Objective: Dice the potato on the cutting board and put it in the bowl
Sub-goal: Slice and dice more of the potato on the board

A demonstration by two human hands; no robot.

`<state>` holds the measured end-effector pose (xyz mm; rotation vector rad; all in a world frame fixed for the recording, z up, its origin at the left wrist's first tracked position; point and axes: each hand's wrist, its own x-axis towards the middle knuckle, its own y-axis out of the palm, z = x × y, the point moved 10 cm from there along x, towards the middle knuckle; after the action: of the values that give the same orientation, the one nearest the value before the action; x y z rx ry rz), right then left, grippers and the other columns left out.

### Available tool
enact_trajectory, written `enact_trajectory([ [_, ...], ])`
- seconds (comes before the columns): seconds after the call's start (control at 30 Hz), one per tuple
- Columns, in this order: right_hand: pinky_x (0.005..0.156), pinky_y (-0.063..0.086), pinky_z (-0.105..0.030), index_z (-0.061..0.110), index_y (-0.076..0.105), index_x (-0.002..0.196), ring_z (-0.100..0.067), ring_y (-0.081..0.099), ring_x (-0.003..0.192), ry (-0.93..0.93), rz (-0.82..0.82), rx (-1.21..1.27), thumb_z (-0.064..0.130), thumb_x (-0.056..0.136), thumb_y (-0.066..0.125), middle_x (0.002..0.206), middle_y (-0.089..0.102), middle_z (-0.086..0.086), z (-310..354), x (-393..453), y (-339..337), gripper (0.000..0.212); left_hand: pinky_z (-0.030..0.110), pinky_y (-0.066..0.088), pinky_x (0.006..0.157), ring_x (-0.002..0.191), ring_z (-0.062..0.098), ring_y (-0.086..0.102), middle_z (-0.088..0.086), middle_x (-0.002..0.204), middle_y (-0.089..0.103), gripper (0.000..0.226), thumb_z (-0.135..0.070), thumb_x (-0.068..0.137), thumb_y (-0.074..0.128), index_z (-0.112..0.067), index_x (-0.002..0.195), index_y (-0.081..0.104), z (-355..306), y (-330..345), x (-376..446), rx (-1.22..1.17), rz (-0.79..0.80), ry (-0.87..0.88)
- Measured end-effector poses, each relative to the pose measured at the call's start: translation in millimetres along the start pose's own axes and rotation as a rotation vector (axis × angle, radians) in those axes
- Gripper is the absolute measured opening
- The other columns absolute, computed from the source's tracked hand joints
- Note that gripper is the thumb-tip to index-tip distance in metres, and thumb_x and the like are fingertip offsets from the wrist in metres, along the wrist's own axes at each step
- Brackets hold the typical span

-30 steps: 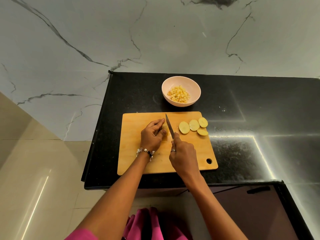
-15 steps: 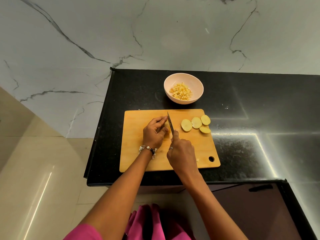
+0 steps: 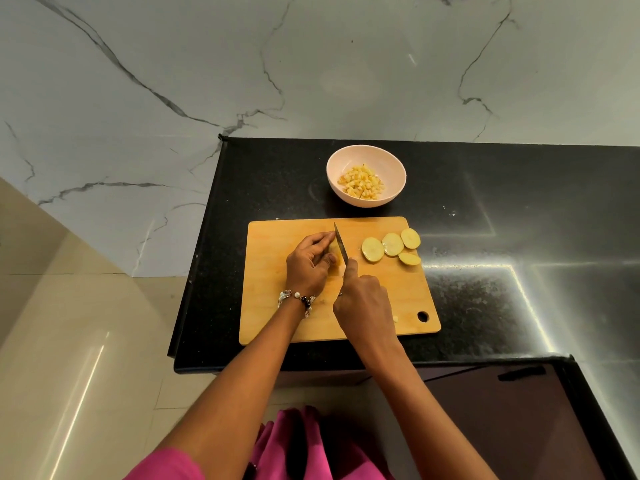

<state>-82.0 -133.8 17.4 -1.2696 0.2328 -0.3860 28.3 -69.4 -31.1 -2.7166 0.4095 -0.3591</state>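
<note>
Four slices (image 3: 390, 247) wait while my left hand (image 3: 309, 263) pins the firm, slippery potato piece (image 3: 334, 251) and my right hand (image 3: 362, 304) grips the knife (image 3: 340, 244).

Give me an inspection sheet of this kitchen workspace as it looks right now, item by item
Surface: black stone counter, glossy, with light streaks on its right part.
Job's things: wooden cutting board; potato piece under the left hand; four potato slices on the board's right side; pink bowl beyond the board, holding diced potato.
Clutter: one small potato scrap near the board's hanging hole.
Hands: left hand holds the potato piece; right hand grips a knife, blade against the potato piece.
Cables: nothing seen.
Surroundings: marble-look wall, beige tiled floor, dark cabinet front below the counter.
</note>
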Motion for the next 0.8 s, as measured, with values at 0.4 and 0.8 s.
enact_trajectory([
  [0.4,0.062,0.033,-0.027,-0.002,0.023,0.144,-0.031,0.062,0.089,-0.011,0.001,-0.027,0.005,0.096,0.030,0.103,0.061,-0.017,13.3,-0.4,4.0,0.049,0.004,0.040,0.089,0.107,0.007,0.054,0.001,0.117,0.061,0.041,0.005,0.080,0.064,-0.008,0.119,0.062,0.8,-2.1,-1.1,-0.022,-0.028,-0.030],
  [0.8,0.061,0.034,-0.029,-0.005,0.021,0.144,-0.033,0.063,0.085,0.004,-0.008,-0.039,0.003,0.095,0.030,0.100,0.062,-0.019,11.2,-7.2,15.4,0.050,0.000,0.038,0.087,0.105,0.007,0.055,0.003,0.117,0.063,0.039,0.005,0.079,0.065,-0.008,0.116,0.064,3.7,-2.2,0.5,-0.022,-0.052,-0.042],
])
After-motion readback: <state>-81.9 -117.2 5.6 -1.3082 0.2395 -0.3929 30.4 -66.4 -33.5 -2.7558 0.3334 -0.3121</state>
